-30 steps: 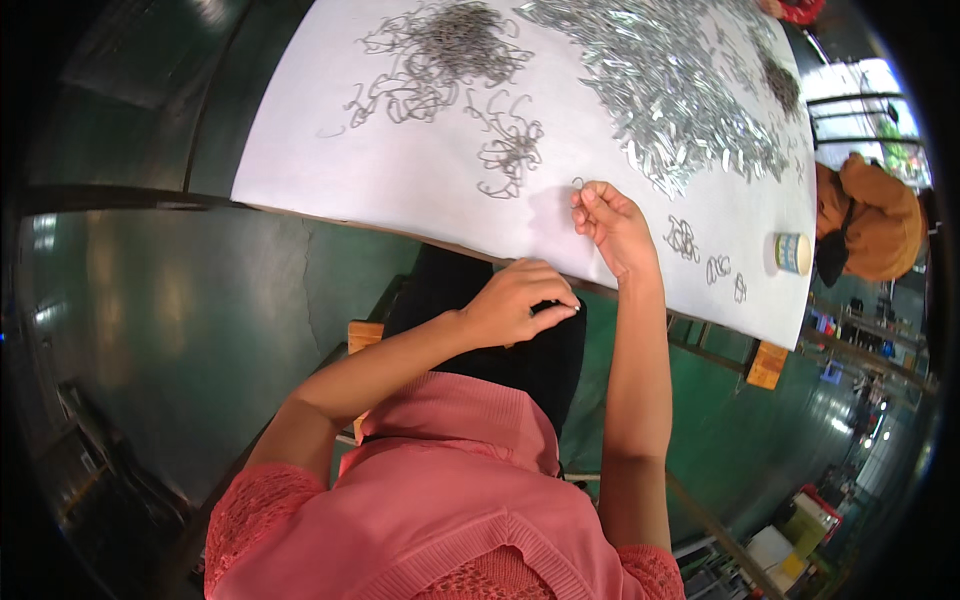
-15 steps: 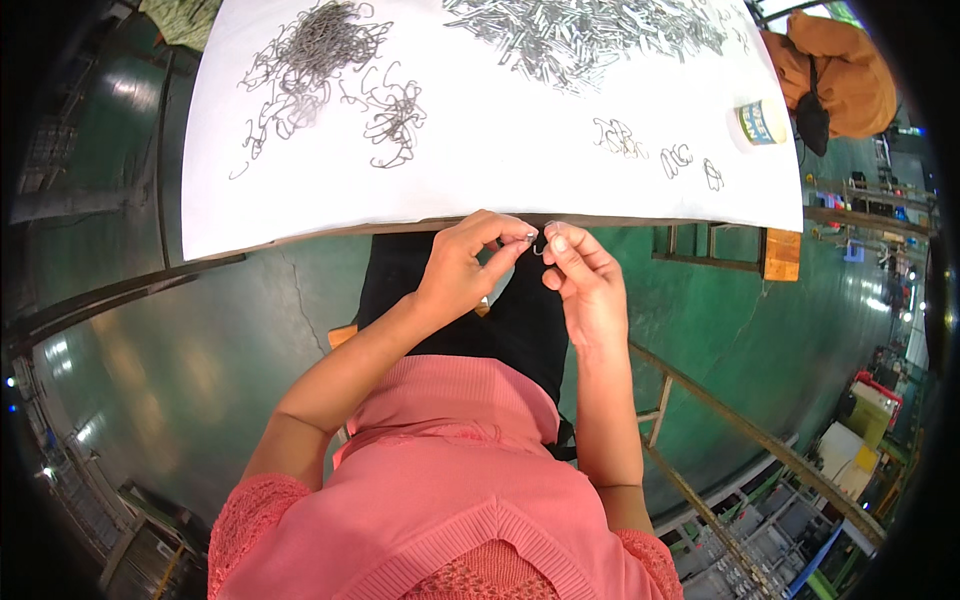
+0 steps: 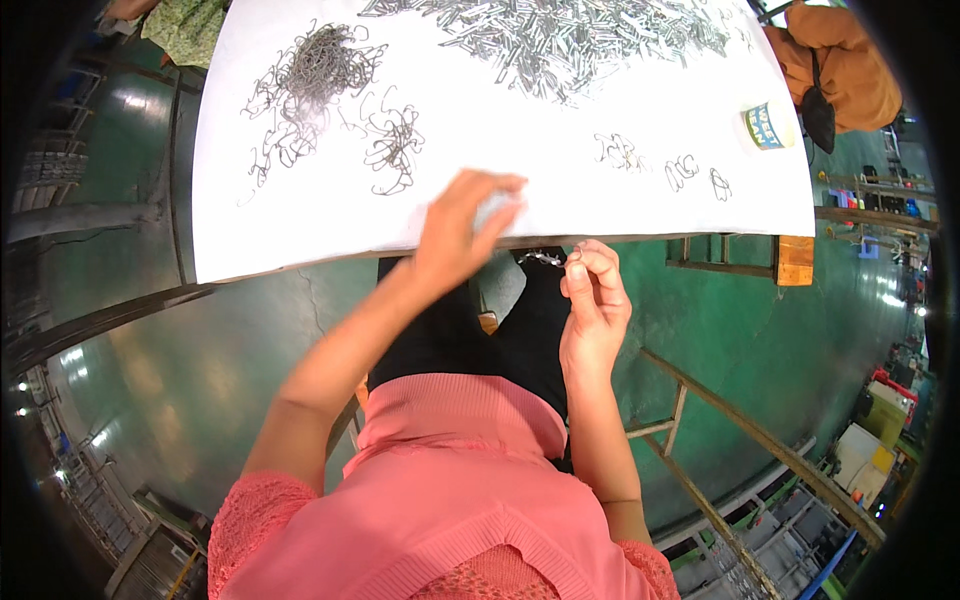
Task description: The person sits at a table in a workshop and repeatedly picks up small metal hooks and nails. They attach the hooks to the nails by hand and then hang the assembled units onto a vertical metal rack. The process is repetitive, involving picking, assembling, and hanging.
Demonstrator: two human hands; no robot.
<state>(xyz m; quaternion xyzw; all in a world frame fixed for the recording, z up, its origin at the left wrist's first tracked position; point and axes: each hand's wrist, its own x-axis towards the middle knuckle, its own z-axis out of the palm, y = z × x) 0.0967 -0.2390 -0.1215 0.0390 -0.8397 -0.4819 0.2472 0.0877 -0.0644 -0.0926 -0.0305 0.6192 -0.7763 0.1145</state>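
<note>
My right hand is closed in a pinch just off the table's near edge. From its fingertips a small silvery metal hook sticks out to the left, over my lap; its exact shape is blurred. My left hand reaches over the near edge of the white table, thumb and fingers apart and smeared by motion, with nothing visible between them. Ahead of it lie a small group of bent wire hooks and a bigger tangled heap of hooks.
Many short metal pieces spread across the far side. Small groups of wire pieces lie at the right, near a labelled tub. Orange-brown cloth hangs past the right edge. A metal frame stands on the green floor.
My left hand has parted from my right and moved forward over the table, its fingers spreading. My right hand has dropped slightly, still pinching the metal hook.
</note>
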